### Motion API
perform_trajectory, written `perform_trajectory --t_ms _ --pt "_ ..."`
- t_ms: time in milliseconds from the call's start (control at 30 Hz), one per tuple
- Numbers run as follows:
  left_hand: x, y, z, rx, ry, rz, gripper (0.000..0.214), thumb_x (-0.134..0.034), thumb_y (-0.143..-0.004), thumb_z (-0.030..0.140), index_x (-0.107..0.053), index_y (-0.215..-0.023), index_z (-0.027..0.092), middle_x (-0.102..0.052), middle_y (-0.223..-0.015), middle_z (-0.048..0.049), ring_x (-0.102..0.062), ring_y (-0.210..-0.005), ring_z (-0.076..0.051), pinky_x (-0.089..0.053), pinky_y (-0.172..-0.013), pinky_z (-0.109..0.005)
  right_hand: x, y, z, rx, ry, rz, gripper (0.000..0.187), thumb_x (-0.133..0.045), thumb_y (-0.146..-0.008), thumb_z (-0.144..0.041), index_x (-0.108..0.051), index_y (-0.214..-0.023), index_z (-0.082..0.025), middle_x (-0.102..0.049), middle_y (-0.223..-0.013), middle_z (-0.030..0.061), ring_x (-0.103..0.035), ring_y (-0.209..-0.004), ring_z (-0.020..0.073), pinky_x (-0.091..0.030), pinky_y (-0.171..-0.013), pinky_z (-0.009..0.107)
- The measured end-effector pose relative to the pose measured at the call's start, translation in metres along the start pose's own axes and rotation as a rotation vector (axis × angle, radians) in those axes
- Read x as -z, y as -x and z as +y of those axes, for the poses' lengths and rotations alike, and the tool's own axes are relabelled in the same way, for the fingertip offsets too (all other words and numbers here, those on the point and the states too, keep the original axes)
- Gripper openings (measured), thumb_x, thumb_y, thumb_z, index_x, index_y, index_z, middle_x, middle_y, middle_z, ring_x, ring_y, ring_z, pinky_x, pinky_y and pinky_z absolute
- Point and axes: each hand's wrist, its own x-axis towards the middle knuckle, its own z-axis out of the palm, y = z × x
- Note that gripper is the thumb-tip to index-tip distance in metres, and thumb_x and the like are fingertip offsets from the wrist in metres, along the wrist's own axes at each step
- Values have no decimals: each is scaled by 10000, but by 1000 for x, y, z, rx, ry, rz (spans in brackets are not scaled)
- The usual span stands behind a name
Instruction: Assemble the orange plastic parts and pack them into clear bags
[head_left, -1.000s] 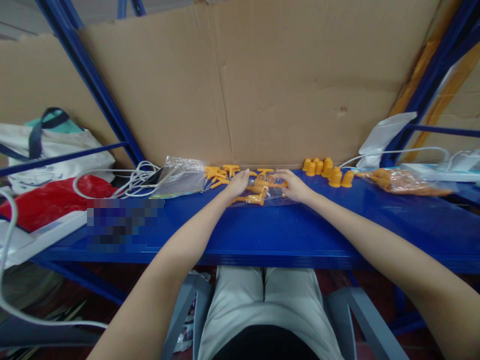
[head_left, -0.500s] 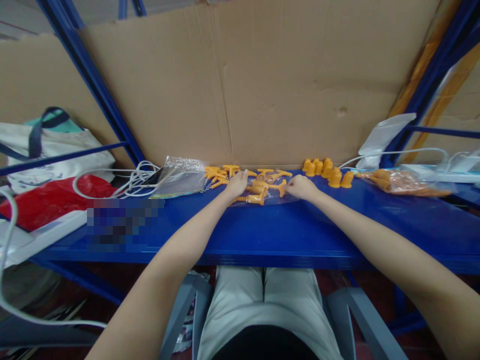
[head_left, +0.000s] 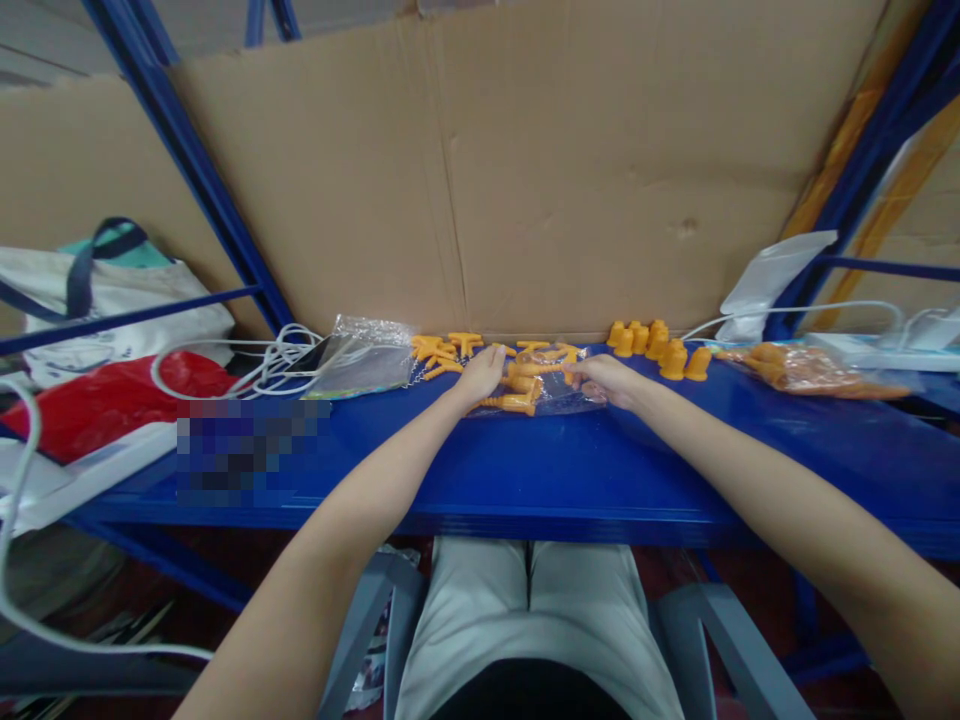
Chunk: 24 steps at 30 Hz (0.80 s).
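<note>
A clear plastic bag (head_left: 559,400) lies on the blue table with several orange plastic parts in it or on it; some look like threaded screws (head_left: 514,403) with wide heads. At the bag's left side my left hand (head_left: 480,376) is closed, its fingers apparently pinching the plastic. My right hand (head_left: 607,379) is closed at the right side, its fingertips on an orange T-shaped part (head_left: 568,371). More T-shaped parts (head_left: 435,350) lie loose behind and left of my left hand. The undersides of both hands are hidden.
Several orange bell-shaped pieces (head_left: 673,360) stand right of my right hand. Farther right lies a bag of orange parts (head_left: 817,370). A clear packet (head_left: 360,365), white cables (head_left: 281,365) and a red bag (head_left: 112,400) are leftward. A cardboard panel (head_left: 540,180) closes the back.
My right hand has turned slightly and its fingertips now meet the T-shaped part, which has shifted a little. The left hand stays at the bag's left side.
</note>
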Motion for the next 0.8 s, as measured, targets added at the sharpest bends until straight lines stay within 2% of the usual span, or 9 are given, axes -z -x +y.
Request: perform_trajectory --t_ms 100,200,400,567,800 --pt "2 2 4 6 -16 -12 367 -296 -1007 268 -642 -977 149 -701 -1112 -109 -618 -1114 -229 -447 -986 -350 -3 0 -1 -28 -108 -57 266 -566 -901 -229 -487 -654 -172 -466 -480 -35 -263 -336 29 -170 -320 181" --pt "3 4 7 7 -38 -21 389 -277 -1012 265 -641 -1024 128 -693 -1140 -123 -613 -1123 -226 -436 -1000 -352 -7 1 -1 -20 -157 -46 257 -525 -919 -195 -466 -669 -174 -468 -495 -31 -296 -354 36 -181 -330 173" --pt "1 2 5 -65 -48 -60 383 -289 -1001 228 -638 -1132 141 -666 -1232 -96 -583 -1193 -196 -412 -1049 -328 -12 1 3 -76 -75 -32 235 -534 -922 -184 -455 -701 -180 -491 -497 -30 -313 -356 42 -237 -353 169" --pt "-3 -1 1 -82 -87 -60 281 -442 -933 165 -664 -1104 139 -672 -1226 -101 -601 -1171 -205 -428 -1049 -330 -8 1 1 -126 -32 -46 252 -482 -949 -241 -471 -705 -180 -468 -430 -38 -323 -328 55 -248 -334 168" --pt "-6 -2 -4 -219 -8 -34 221 -522 -891 139 -697 -1024 169 -702 -1157 -90 -635 -1121 -208 -454 -1039 -366 -6 -3 5 -58 -124 -147 244 -472 -943 -220 -492 -703 -179 -516 -449 -22 -363 -336 63 -297 -337 165"
